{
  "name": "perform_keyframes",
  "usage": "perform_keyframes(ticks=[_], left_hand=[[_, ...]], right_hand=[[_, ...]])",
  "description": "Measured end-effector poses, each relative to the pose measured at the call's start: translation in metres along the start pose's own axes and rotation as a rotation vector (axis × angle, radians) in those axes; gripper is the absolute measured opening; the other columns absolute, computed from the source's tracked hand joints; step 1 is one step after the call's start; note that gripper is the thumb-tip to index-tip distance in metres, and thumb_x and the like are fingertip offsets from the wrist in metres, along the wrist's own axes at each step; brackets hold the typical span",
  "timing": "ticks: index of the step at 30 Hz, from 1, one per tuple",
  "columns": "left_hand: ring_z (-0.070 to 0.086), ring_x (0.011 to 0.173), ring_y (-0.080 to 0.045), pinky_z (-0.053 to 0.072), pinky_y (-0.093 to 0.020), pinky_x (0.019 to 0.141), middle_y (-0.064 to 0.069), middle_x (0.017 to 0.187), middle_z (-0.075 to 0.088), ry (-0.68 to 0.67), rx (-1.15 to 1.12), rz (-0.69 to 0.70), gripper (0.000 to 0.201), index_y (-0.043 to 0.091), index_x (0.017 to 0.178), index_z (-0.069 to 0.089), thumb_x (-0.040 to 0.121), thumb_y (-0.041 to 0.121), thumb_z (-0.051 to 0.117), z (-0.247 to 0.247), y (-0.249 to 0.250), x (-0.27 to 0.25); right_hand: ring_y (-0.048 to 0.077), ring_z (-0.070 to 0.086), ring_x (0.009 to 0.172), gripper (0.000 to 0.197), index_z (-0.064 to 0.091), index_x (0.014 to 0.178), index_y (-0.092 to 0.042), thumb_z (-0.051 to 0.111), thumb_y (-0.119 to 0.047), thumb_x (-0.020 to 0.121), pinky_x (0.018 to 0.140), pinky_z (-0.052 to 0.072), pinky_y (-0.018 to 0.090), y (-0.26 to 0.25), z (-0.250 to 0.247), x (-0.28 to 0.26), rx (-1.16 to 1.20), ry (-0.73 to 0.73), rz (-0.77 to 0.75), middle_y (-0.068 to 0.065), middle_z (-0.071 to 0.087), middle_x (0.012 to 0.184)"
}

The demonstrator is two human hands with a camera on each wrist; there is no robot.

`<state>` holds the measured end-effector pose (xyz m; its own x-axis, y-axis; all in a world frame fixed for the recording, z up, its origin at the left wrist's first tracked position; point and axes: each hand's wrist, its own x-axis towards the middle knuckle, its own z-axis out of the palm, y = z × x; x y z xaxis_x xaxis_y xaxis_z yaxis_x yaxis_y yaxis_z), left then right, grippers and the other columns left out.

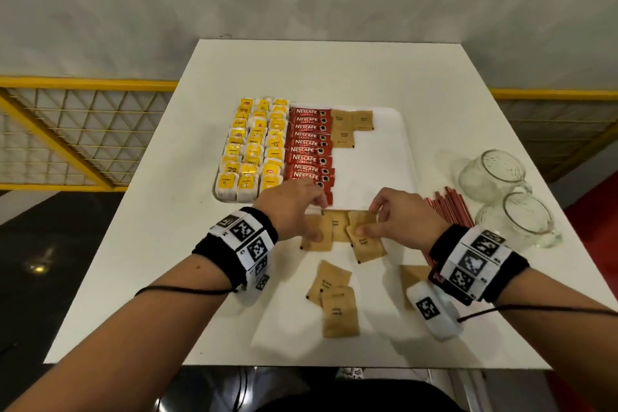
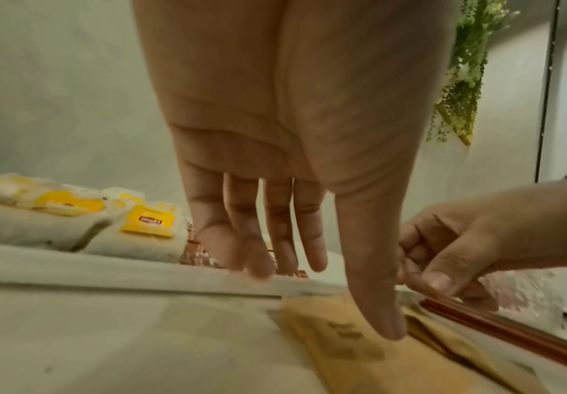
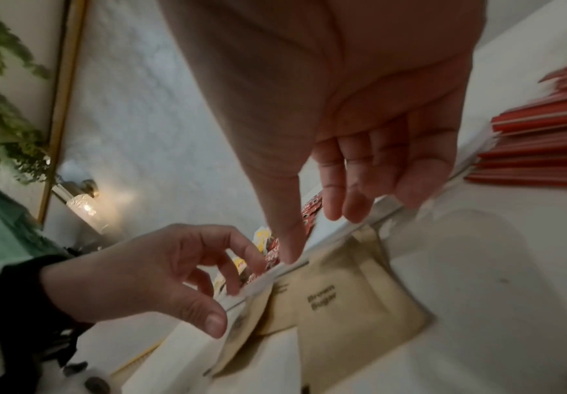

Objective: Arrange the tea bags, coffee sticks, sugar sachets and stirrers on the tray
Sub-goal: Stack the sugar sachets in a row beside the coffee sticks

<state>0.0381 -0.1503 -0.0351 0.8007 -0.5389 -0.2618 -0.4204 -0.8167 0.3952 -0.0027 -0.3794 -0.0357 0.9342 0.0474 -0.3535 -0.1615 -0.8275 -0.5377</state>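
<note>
A white tray (image 1: pixel 371 170) holds yellow tea bags (image 1: pixel 254 150) in rows on its left, red coffee sticks (image 1: pixel 309 147) in a column beside them, and three brown sugar sachets (image 1: pixel 351 125) at its far side. More sugar sachets (image 1: pixel 334 231) lie on the table just before the tray's near edge. My left hand (image 1: pixel 314 214) hovers there with straight fingers, thumb down on one sachet (image 2: pixel 343 346). My right hand (image 1: pixel 368 219) is beside it, fingers relaxed, thumb touching an angled sachet (image 3: pixel 353 301). Neither hand grips anything. Red stirrers (image 1: pixel 451 207) lie to the right.
Two glass mugs (image 1: pixel 491 170) (image 1: pixel 525 221) lie on the table at the right, past the stirrers. Two more sachets (image 1: pixel 334 298) overlap nearer me, and another (image 1: pixel 413 278) lies partly under my right wrist. The tray's right half is bare.
</note>
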Motion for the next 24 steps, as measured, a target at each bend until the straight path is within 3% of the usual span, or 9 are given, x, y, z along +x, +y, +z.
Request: perform_keyframes(ticks=[2, 7, 12, 15, 17, 19, 22, 24], left_hand=[[0.044, 0.108, -0.01, 0.044, -0.031, 0.08, 0.01, 0.116, 0.046, -0.008, 0.074, 0.002, 0.057, 0.035, 0.117, 0.055, 0.068, 0.044, 0.082, 0.004, 0.005, -0.003], [0.045, 0.104, -0.012, 0.038, -0.029, 0.076, 0.009, 0.111, 0.043, -0.054, 0.087, -0.056, 0.06, 0.034, 0.12, 0.052, 0.069, 0.04, 0.082, 0.011, 0.01, -0.006], [0.048, 0.101, -0.014, 0.042, -0.029, 0.078, 0.004, 0.11, 0.051, -0.046, 0.095, -0.033, 0.044, 0.021, 0.109, 0.057, 0.074, 0.038, 0.078, 0.019, 0.006, -0.006], [0.06, 0.094, -0.023, 0.046, -0.031, 0.074, -0.004, 0.1, 0.064, -0.043, -0.121, -0.017, 0.026, 0.01, 0.098, 0.06, 0.082, 0.025, 0.073, 0.019, 0.005, -0.007], [0.067, 0.091, -0.027, 0.055, -0.038, 0.074, -0.009, 0.096, 0.068, -0.058, -0.34, -0.088, 0.021, 0.008, 0.101, 0.059, 0.086, 0.02, 0.067, 0.014, 0.008, -0.009], [0.071, 0.086, -0.029, 0.057, -0.038, 0.069, -0.014, 0.097, 0.069, -0.081, -0.581, -0.162, 0.017, 0.008, 0.108, 0.055, 0.094, 0.016, 0.058, 0.01, 0.011, -0.01], [0.071, 0.079, -0.032, 0.058, -0.035, 0.061, -0.017, 0.101, 0.068, -0.075, -0.825, -0.224, 0.017, 0.01, 0.112, 0.053, 0.102, 0.02, 0.044, 0.005, 0.017, -0.011], [0.07, 0.075, -0.032, 0.06, -0.036, 0.06, -0.02, 0.1, 0.068, -0.061, -0.965, -0.272, 0.029, 0.01, 0.113, 0.056, 0.103, 0.032, 0.04, 0.002, 0.023, -0.012]], right_hand=[[0.008, 0.059, 0.075, 0.053, 0.057, 0.097, -0.027, 0.085, -0.05, 0.059, 0.063, 0.047, 0.026, 0.0, 0.002, -0.005, -0.056, -0.04, -0.029, -0.007, 0.062, 0.081], [0.01, 0.055, 0.075, 0.052, 0.059, 0.1, -0.027, 0.088, -0.039, 0.059, 0.061, 0.041, 0.023, 0.002, 0.007, -0.013, -0.102, -0.061, -0.091, -0.008, 0.056, 0.08], [0.017, 0.058, 0.081, 0.049, 0.057, 0.095, -0.019, 0.088, -0.034, 0.061, 0.075, 0.05, 0.034, 0.004, 0.01, -0.014, -0.057, -0.085, -0.081, 0.0, 0.063, 0.091], [0.012, 0.053, 0.077, 0.042, 0.056, 0.099, -0.018, 0.084, -0.027, 0.069, 0.071, 0.046, 0.028, 0.005, 0.006, -0.016, -0.046, -0.123, -0.074, -0.001, 0.062, 0.099], [0.008, 0.054, 0.065, 0.035, 0.057, 0.1, -0.018, 0.081, -0.019, 0.075, 0.063, 0.047, 0.024, 0.003, 0.001, -0.016, 0.067, -0.2, -0.055, 0.001, 0.064, 0.104], [0.007, 0.056, 0.053, 0.03, 0.058, 0.102, -0.012, 0.076, -0.007, 0.079, 0.056, 0.05, 0.024, -0.004, -0.004, -0.015, 0.273, -0.272, -0.045, 0.005, 0.068, 0.093], [0.014, 0.06, 0.055, 0.033, 0.058, 0.108, -0.003, 0.072, 0.002, 0.079, 0.055, 0.054, 0.024, -0.02, -0.007, -0.012, 0.463, -0.267, -0.085, 0.009, 0.066, 0.076], [0.02, 0.06, 0.057, 0.038, 0.055, 0.112, -0.005, 0.073, 0.0, 0.079, 0.057, 0.056, 0.027, -0.03, -0.004, -0.009, 0.506, -0.218, -0.117, 0.011, 0.063, 0.071]])
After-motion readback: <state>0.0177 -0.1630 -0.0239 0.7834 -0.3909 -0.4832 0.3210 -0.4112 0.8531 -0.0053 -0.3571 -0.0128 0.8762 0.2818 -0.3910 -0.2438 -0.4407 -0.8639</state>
